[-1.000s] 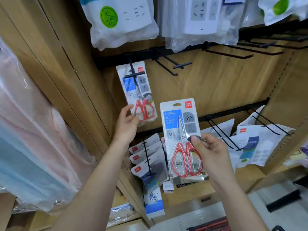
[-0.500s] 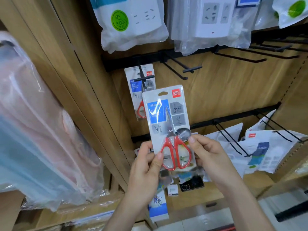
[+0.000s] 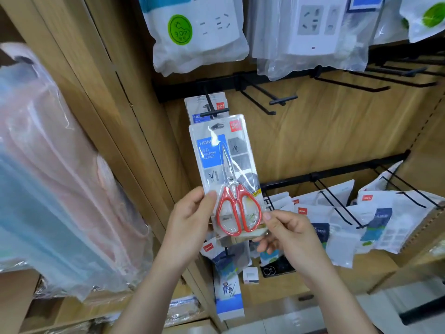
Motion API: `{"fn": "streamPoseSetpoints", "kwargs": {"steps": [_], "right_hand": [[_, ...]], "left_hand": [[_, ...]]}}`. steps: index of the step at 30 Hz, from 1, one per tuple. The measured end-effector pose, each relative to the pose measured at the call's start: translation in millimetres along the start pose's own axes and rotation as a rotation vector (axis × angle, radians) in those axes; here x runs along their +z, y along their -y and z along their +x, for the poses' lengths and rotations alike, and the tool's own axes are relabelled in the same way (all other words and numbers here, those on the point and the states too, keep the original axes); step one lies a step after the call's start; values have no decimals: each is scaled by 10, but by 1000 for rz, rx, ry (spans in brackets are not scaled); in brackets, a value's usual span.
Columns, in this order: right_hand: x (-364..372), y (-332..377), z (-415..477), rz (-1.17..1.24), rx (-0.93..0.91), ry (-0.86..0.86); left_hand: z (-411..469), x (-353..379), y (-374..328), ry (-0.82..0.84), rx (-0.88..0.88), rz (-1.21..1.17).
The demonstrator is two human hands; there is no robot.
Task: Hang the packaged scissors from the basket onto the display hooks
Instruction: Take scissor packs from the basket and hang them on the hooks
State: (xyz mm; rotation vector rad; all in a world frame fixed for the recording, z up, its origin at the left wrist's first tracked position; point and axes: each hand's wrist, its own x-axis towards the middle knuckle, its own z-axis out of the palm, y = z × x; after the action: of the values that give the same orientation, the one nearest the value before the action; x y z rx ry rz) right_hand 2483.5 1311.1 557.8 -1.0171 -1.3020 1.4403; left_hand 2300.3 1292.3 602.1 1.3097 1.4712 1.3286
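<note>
A blister pack of red-handled scissors stands upright in front of the wooden back panel, held by both hands at its lower end. My left hand pinches its left edge with the thumb on the front. My right hand pinches its lower right corner. The pack's top hole sits just below the tip of a black display hook. On that hook hangs another scissors pack, mostly hidden behind the held one. The basket is out of view.
Empty black hooks jut out to the right on the same rail. Bagged sockets hang above. White packets hang on the lower rail. A wooden post stands left, with plastic-wrapped pink and blue goods beyond it.
My left hand left the hung pack and took the held pack's left edge. Both hands lifted the pack up in front of the hook. My right hand slid down to its lower corner.
</note>
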Motion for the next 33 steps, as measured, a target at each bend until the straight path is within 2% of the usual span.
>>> {"fn": "streamPoseSetpoints", "kwargs": {"steps": [11, 17, 23, 30, 33], "right_hand": [[23, 37, 28, 86, 57, -57], [69, 118, 134, 113, 25, -21], [-32, 8, 111, 119, 59, -60], [-341, -167, -72, 123, 30, -190], [-473, -308, -241, 153, 33, -292]], "left_hand": [[306, 91, -105, -222, -27, -11], [738, 116, -76, -269, -58, 12], [1067, 128, 16, -282, -74, 40], [1163, 106, 363, -296, -146, 106], [888, 135, 540, -275, -98, 116]]}}
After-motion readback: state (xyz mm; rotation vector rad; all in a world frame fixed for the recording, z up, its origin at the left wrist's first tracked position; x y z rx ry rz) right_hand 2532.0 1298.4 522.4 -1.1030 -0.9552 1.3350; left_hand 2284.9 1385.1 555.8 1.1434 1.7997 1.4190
